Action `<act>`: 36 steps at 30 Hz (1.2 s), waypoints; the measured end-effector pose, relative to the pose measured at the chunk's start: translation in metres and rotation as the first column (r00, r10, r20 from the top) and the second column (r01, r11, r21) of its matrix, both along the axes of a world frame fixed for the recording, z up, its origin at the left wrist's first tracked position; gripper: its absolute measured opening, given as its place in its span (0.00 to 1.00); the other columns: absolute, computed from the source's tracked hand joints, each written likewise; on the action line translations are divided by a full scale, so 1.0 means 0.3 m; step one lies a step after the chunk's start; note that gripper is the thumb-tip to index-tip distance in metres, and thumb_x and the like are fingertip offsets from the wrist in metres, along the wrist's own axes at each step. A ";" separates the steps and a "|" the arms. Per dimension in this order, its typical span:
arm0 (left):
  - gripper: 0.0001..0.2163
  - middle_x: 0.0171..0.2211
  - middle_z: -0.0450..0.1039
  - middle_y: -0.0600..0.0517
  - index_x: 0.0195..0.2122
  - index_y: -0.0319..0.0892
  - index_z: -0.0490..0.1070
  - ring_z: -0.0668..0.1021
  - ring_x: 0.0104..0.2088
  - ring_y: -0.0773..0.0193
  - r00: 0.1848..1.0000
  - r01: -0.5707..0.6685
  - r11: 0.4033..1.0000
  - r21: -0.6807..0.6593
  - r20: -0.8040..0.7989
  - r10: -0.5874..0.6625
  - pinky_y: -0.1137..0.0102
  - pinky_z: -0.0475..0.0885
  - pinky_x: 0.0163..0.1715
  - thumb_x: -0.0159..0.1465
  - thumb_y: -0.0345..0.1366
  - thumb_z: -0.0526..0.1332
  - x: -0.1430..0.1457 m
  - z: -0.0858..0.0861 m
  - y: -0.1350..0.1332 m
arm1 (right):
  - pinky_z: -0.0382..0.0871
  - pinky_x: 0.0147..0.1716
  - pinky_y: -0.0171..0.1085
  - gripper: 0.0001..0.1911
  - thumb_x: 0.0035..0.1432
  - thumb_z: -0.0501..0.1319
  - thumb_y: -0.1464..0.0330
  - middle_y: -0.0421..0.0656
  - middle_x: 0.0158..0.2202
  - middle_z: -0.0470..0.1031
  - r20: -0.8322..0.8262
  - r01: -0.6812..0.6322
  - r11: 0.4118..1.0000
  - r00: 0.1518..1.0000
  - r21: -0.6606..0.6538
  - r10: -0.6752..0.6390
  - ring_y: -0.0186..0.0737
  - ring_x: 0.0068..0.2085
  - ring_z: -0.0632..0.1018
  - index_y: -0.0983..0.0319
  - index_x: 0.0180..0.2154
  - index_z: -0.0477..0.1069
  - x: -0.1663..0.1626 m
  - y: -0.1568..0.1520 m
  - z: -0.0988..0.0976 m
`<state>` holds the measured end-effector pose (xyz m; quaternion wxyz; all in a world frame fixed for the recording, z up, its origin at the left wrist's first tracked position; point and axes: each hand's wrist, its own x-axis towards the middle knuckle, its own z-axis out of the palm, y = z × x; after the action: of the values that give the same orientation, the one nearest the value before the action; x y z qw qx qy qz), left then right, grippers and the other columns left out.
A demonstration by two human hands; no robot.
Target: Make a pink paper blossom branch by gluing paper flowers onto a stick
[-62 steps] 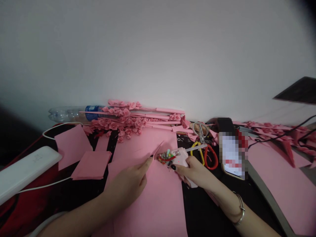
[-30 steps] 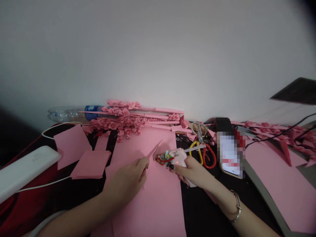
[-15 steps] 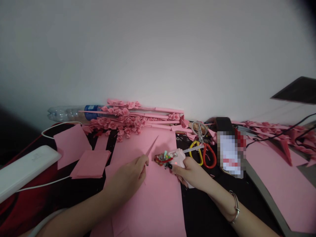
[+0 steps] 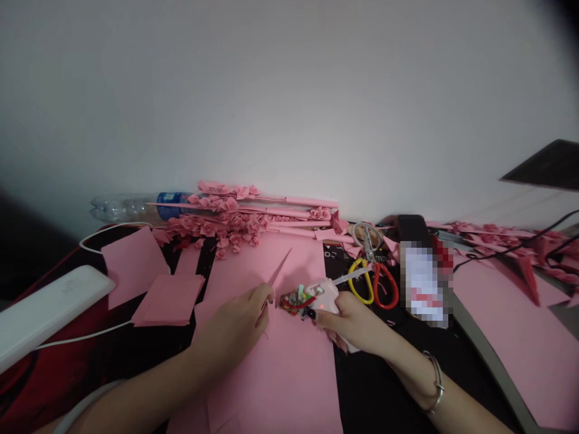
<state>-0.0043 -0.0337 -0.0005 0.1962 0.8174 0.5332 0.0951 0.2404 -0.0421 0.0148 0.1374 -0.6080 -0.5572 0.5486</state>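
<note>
Head view: left hand (image 4: 233,328) fingers pinching pink paper strip (image 4: 279,271), tip pointing 1 o'clock. Right hand (image 4: 355,322) fingers wrapped around glue gun (image 4: 316,297), nozzle just beside strip base, at its 3 o'clock. Both above pink sheet (image 4: 289,374) on tabletop (image 4: 366,386). Scissors (image 4: 375,283) at 1 o'clock of right hand.

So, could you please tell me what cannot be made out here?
Head view: phone screen blurred out.
Grip of the glue gun is hidden inside the right hand.
Lower end of the folded pink paper is hidden by the left hand.
Label of the water bottle is too small to read.
The dark panel is cut off by the right edge.
</note>
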 end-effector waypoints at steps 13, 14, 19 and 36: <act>0.07 0.29 0.72 0.52 0.37 0.43 0.64 0.74 0.28 0.62 1.000 -0.007 1.000 -0.005 0.026 0.007 0.70 0.61 0.28 0.64 0.28 0.49 0.001 -0.003 0.002 | 0.57 0.11 0.26 0.15 0.57 0.59 0.65 0.35 0.14 0.67 -0.022 -0.047 0.998 0.999 -0.049 0.046 0.28 0.13 0.67 0.61 0.20 0.64 -0.009 -0.004 0.027; 0.08 0.29 0.72 0.52 0.38 0.43 0.64 0.74 0.27 0.62 1.000 -0.004 1.000 -0.009 0.027 0.004 0.70 0.61 0.28 0.64 0.28 0.48 0.000 -0.003 0.002 | 0.57 0.11 0.27 0.15 0.57 0.59 0.65 0.36 0.14 0.67 -0.013 -0.030 0.999 0.999 -0.042 0.030 0.28 0.13 0.67 0.61 0.20 0.64 -0.008 -0.003 0.022; 0.10 0.30 0.72 0.52 0.40 0.44 0.65 0.74 0.27 0.63 1.000 0.004 1.000 -0.002 0.013 -0.004 0.70 0.60 0.28 0.63 0.26 0.48 -0.001 0.004 0.000 | 0.57 0.11 0.27 0.13 0.56 0.59 0.65 0.36 0.15 0.68 0.016 0.083 0.997 0.996 0.002 -0.083 0.28 0.13 0.68 0.61 0.22 0.65 -0.012 0.001 0.007; 0.07 0.28 0.69 0.53 0.36 0.43 0.63 0.72 0.27 0.63 0.999 0.000 0.999 -0.040 0.033 0.001 0.70 0.59 0.28 0.64 0.28 0.48 0.006 0.012 0.003 | 0.57 0.12 0.27 0.16 0.57 0.59 0.66 0.35 0.14 0.67 -0.021 -0.078 0.996 0.997 -0.051 0.077 0.28 0.13 0.67 0.61 0.19 0.63 -0.011 -0.006 0.037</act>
<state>-0.0024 -0.0329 0.0030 0.2214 0.8114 0.5321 0.0978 0.2372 -0.0439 0.0258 0.1055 -0.5840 -0.5647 0.5736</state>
